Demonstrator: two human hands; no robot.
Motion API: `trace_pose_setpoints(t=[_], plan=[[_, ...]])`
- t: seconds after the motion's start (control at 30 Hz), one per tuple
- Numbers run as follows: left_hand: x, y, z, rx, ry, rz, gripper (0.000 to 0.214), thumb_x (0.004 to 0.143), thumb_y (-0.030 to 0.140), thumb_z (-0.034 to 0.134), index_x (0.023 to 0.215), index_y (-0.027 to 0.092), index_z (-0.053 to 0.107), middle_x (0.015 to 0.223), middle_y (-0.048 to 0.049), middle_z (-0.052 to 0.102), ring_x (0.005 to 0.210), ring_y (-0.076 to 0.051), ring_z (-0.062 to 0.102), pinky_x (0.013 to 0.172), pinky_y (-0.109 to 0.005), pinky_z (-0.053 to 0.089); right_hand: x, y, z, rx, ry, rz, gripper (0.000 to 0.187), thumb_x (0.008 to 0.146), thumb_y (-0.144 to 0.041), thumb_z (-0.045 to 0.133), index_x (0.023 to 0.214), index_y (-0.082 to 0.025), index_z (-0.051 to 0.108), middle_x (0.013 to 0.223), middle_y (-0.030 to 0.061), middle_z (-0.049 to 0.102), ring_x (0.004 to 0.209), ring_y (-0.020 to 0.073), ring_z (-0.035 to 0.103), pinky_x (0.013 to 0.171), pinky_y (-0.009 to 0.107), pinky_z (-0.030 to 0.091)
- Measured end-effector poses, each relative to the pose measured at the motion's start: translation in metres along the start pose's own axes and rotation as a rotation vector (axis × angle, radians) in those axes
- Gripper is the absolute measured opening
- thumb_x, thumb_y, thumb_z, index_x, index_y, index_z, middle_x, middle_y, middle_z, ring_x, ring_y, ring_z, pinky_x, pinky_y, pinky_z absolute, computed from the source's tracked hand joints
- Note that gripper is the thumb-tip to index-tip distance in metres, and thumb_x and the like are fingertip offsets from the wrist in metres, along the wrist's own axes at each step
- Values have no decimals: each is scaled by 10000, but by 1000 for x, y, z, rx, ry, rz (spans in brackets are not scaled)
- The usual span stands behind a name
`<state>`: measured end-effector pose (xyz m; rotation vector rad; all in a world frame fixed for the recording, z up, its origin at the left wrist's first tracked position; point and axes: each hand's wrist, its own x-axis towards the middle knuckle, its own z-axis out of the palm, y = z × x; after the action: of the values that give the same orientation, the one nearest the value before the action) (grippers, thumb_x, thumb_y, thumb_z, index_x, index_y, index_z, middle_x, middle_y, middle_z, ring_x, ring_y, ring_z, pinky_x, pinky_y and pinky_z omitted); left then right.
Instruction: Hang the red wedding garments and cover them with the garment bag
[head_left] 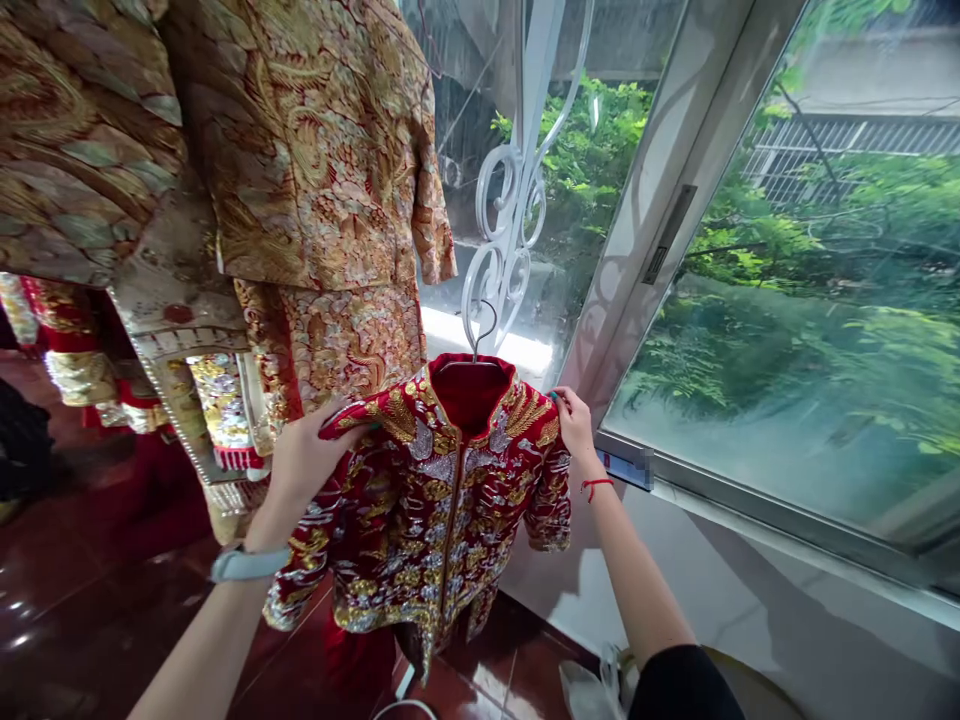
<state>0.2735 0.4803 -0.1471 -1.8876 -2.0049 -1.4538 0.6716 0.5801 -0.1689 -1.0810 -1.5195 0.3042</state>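
A red jacket (pixel 420 500) with gold and silver embroidery hangs upright in front of me on a metal hanger (pixel 486 335). Its front is closed, and the collar stands open at the top. My left hand (pixel 311 455) grips the jacket's shoulder on the left side, thumb across the fabric. At the opposite shoulder, my right hand (pixel 574 425) pinches the cloth between its fingers. The hanger's hook rises above the collar, in front of a white scrolled metal stand (pixel 506 200); whether it hangs on the stand I cannot tell.
Large gold-patterned embroidered garments (pixel 315 150) hang at the left, with more red and silver pieces (pixel 82 350) behind. A sliding window (pixel 787 300) fills the right side above a white wall. A phone-like object (pixel 626 467) lies on the sill. Dark red tiles (pixel 97 620) cover the floor.
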Motion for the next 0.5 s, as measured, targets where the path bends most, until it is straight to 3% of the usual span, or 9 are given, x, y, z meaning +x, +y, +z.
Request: trace_pose_setpoints(t=[0.1,0.17,0.3,0.4,0.47,0.5], plan=[[-10,9,10,84,176,12,483,794,566,587,1026,165,727,927,-114,763,852,-309,700,765,-373,520,6,-2,2,-112,59,4,318,931,-402,392,955,-207,642,826,57,703,747,211,637,710,302,429],[-10,14,10,70,187,22,476,806,568,573,1011,164,720,927,-113,757,870,-303,695,795,-376,517,12,-4,0,-172,67,-2,332,948,-398,359,979,-209,629,760,38,681,688,199,619,680,291,415],[-6,2,-8,-129,-37,35,603,733,603,645,1167,186,644,1077,-103,729,935,-286,688,841,-379,533,16,-9,-12,-149,36,-3,360,936,-475,399,982,-194,619,671,15,634,614,186,580,638,286,416],[-21,-25,-18,-280,-195,13,784,628,579,757,1302,247,535,1259,-95,650,1062,-284,656,907,-386,534,-3,-13,-21,12,-53,2,419,905,-524,456,1105,-184,598,796,51,690,721,209,636,675,302,466],[-40,-41,-10,-320,-166,-59,904,550,561,810,1334,247,487,1240,-106,647,1036,-293,664,892,-412,548,-22,-14,-21,70,-120,-9,477,835,-512,579,1186,-190,581,997,85,713,878,242,659,759,330,501],[-50,-45,-1,-322,-95,-121,934,536,560,816,1339,232,471,1187,-109,662,993,-295,675,874,-428,554,-30,-14,-20,58,-134,-13,500,789,-484,639,1194,-194,588,1064,91,708,932,258,656,798,348,507]])
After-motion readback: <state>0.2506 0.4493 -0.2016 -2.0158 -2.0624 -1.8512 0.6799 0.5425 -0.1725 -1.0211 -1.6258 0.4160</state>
